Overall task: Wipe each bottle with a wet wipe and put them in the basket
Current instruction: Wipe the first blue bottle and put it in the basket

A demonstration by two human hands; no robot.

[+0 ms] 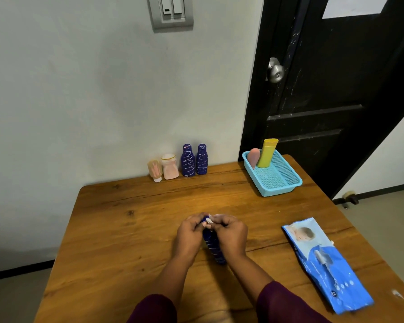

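Observation:
A dark blue bottle (214, 249) with white swirls is held between both hands over the middle of the wooden table (131, 231). My left hand (189, 234) grips its upper part. My right hand (229, 231) pinches a small white wet wipe (210, 220) against the bottle's top. Against the wall stand two more blue bottles (188, 163) (202, 159), a pale pink bottle (169, 166) and a beige tube (155, 170). The light blue basket (281, 183) at the back right holds a yellow bottle (267, 153) and a pink bottle (253, 157).
A blue pack of wet wipes (324, 264) lies flat on the table's right side. A black door (324, 89) with a metal knob stands behind the basket. The table's back edge meets the white wall.

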